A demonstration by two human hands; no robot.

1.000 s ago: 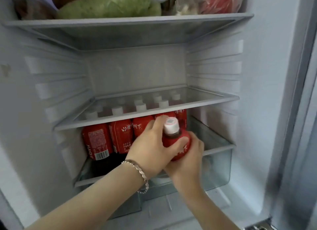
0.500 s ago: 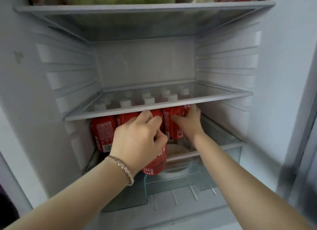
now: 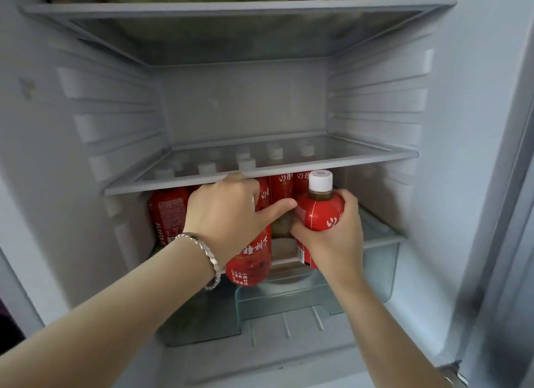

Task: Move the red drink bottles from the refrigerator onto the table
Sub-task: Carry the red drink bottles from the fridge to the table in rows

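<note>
My left hand (image 3: 228, 214) is curled over the top of one red plastic drink bottle (image 3: 249, 260), which hangs below my palm in front of the clear plastic drawer (image 3: 378, 269). My right hand (image 3: 335, 240) is wrapped round the body of a second red bottle with a white screw cap (image 3: 319, 214), upright and just outside the white refrigerator (image 3: 468, 127). So that is two bottles in hand, one each, and neither is on the table, which is out of view. The left one worries me most: I judge that a hold by the top alone could slip if the bottle is cold and damp. The right one's cap sits close to the front edge of the glass shelf (image 3: 361, 160) and could knock it if I lift. My left thumb nearly touches that bottle, so the two could clash. Under the shelf stands a row of red bottles (image 3: 168, 211). Through the glass I count at least six white caps (image 3: 207, 168), but blur prevents an exact total.
</note>
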